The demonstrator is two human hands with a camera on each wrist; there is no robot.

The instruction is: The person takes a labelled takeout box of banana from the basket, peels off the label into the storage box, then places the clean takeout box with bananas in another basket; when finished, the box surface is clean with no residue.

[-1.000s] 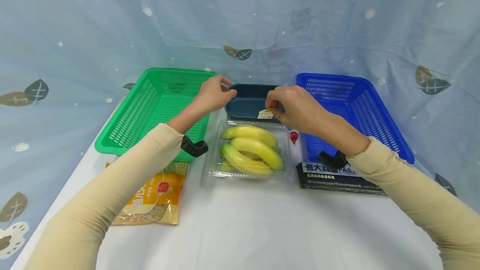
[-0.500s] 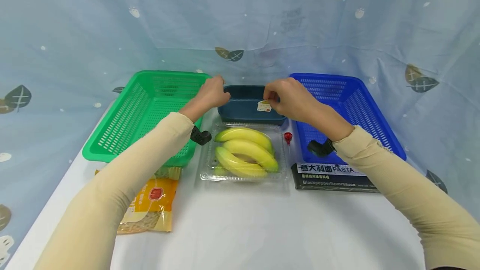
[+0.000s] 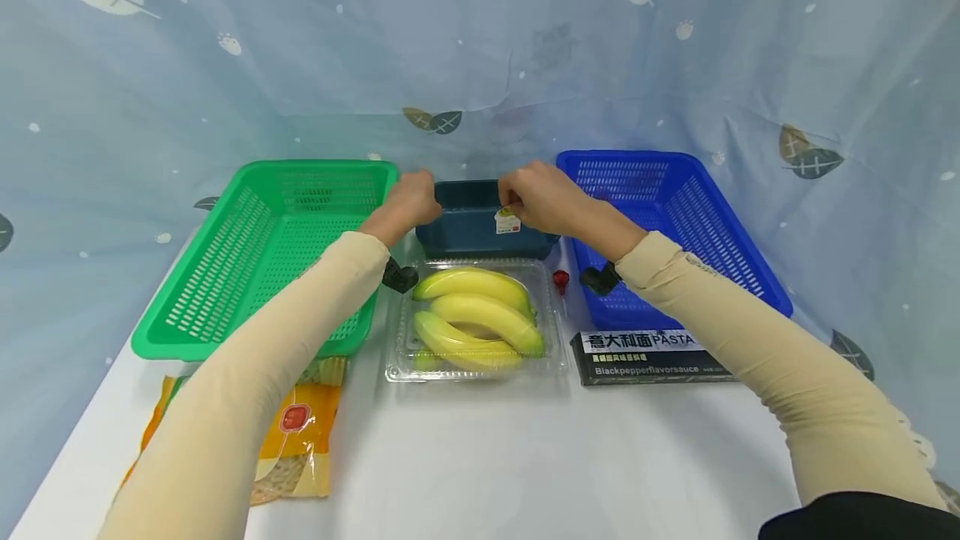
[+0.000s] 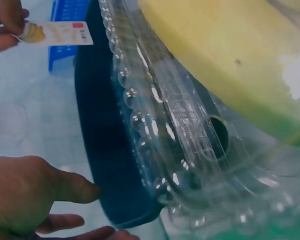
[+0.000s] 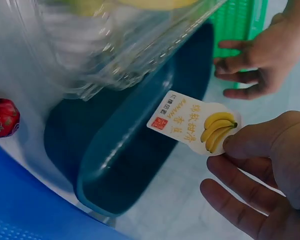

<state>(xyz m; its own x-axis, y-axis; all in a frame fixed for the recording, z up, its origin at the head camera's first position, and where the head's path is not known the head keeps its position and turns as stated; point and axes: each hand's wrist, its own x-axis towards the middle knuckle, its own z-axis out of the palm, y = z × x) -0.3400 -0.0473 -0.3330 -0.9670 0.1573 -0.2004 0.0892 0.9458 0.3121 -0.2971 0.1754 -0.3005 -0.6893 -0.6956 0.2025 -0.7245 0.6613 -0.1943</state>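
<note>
- The right hand [image 3: 543,197] pinches a small white card printed with yellow bananas [image 3: 507,225] between thumb and fingers.
- The card hangs above a dark blue oblong plastic tray [image 3: 465,227] near the counter's [image 3: 540,457] far edge; contact between them cannot be told.
- The left hand [image 3: 410,202] holds nothing, thumb and fingers apart, at the tray's left end; whether it touches the rim is unclear.
- Just nearer than the tray, a clear plastic box [image 3: 403,332] contains curved yellow bananas [image 3: 483,315].
- A green perforated plastic basket [image 3: 195,307] occupies the counter's far left corner, a blue one [image 3: 738,252] the far right.
- A small shiny red ball [image 3: 561,280] lies between box and blue basket.
- Nearer the front edge lie an orange-and-clear plastic bag [image 3: 300,432], left, and a flat black pasta carton [image 3: 645,369], right.
</note>
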